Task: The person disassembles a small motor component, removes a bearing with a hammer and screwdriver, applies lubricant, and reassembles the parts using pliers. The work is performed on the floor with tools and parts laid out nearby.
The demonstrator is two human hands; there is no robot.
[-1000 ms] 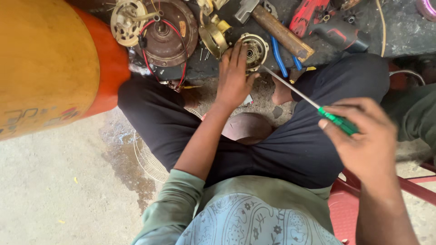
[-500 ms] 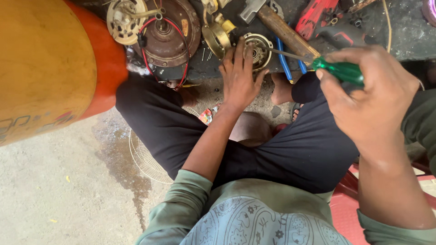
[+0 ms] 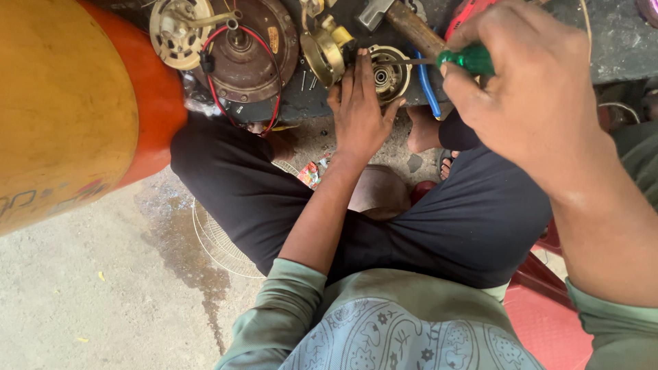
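Top edge of the view cuts off much of the work: the hammer (image 3: 404,24) shows only its head and part of a wooden handle, and a red tool (image 3: 466,14) at 12 o'clock is mostly behind the right hand. A large orange-and-yellow cylinder (image 3: 68,109) fills the 9 to 11 o'clock corner, blurred and cropped. The screwdriver's tip is hard to make out where it meets the metal. Left hand (image 3: 360,109) lies flat and open, fingers spread and extended, pressing on the left side of a small round motor housing (image 3: 389,72) at about 12 o'clock on the dark work surface (image 3: 617,41). Right hand (image 3: 528,89), close to the lens at 1 to 2 o'clock, is closed in a fist around the green handle of a screwdriver (image 3: 445,62); its thin shaft runs level to the left, reaching the housing's top. The housing is pale brassy metal, ring-shaped, with a bearing at its centre. At 11 o'clock sit a brown rotor disc (image 3: 250,48) with red wire looped round it, and a brass-coloured bracket (image 3: 325,48) just beside the left fingertips. A blue cable (image 3: 428,92) drops beside the housing.
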